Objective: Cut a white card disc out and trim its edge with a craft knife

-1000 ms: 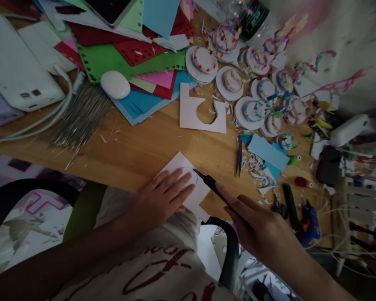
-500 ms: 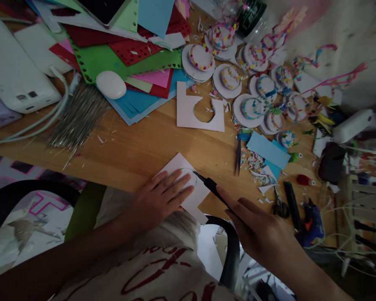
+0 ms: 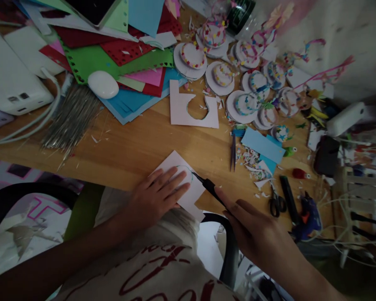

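A white card lies at the table's near edge, one corner reaching past it. It carries a thin green curved line, partly hidden under my fingers. My left hand rests flat on the card, fingers spread, holding nothing. In a pen-like grip my right hand is closed around a slim black craft knife. The knife's thin dark tip touches the card by the right side of the curve. Farther back lies another white sheet with a round cut-out open at its top.
Small decorated paper hats crowd the back right. Tweezers, paper scraps, scissors and a blue glue gun lie to the right. Left are a wire bundle, a white mouse and coloured sheets.
The camera view has shifted, so the table things appear farther left. The knife tip has moved slightly along the curved line. Both hands keep the same hold.
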`<state>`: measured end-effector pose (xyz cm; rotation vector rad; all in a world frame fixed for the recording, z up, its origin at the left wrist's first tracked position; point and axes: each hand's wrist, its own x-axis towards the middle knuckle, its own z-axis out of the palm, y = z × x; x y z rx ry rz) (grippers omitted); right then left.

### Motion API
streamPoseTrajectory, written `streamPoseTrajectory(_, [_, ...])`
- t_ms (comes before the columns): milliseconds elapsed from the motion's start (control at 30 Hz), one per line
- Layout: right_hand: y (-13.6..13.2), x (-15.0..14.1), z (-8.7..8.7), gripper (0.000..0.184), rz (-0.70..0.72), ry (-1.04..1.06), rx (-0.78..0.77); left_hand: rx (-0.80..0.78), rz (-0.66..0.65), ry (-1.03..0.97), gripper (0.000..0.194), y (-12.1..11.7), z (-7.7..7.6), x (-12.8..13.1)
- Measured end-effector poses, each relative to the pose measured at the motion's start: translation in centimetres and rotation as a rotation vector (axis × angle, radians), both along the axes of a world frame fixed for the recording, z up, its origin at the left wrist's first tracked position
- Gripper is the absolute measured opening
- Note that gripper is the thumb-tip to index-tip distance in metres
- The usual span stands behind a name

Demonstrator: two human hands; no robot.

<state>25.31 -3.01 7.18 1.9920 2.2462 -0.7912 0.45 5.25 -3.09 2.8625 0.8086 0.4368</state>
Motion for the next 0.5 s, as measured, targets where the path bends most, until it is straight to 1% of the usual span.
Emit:
streamPoseTrajectory(67, [0.3, 0.0, 0.3, 0.049, -0.019, 0.033, -0.007, 0.006, -0.002, 0.003, 0.043, 0.0, -0.2, 0.0])
streamPoseTrajectory(133, [0.6, 0.1, 1.0, 0.048, -0.062, 0.109, 0.014, 0.014, 0.001, 0.007, 0.043, -0.2, -0.3, 0.1])
streamPoseTrajectory(200, [0.8, 0.5, 1.9, 0.050, -0.131, 0.171, 0.107, 0.016, 0.026, 0.021, 0.044, -0.8, -0.1, 0.5])
streamPoseTrajectory(300, [0.8, 0.8, 3.0, 0.051, -0.194, 0.147, 0.244, -0.019, 0.139, 0.062, 0.049, -2.3, 1.0, 1.4])
streamPoseTrajectory(367, [0.7, 0.9, 3.2, 0.049, -0.193, 0.114, 0.255, -0.072, 0.200, 0.075, 0.057, -3.1, 2.0, 1.8])
streamPoseTrajectory(433, [0.5, 0.7, 3.1, 0.049, -0.187, 0.113, 0.236, -0.109, 0.190, 0.067, 0.058, -3.1, 2.9, 1.5])
streamPoseTrajectory(500, [0.3, 0.5, 2.6, 0.050, -0.158, 0.122, 0.200, -0.107, 0.109, 0.062, 0.054, -2.3, 3.2, 0.7])
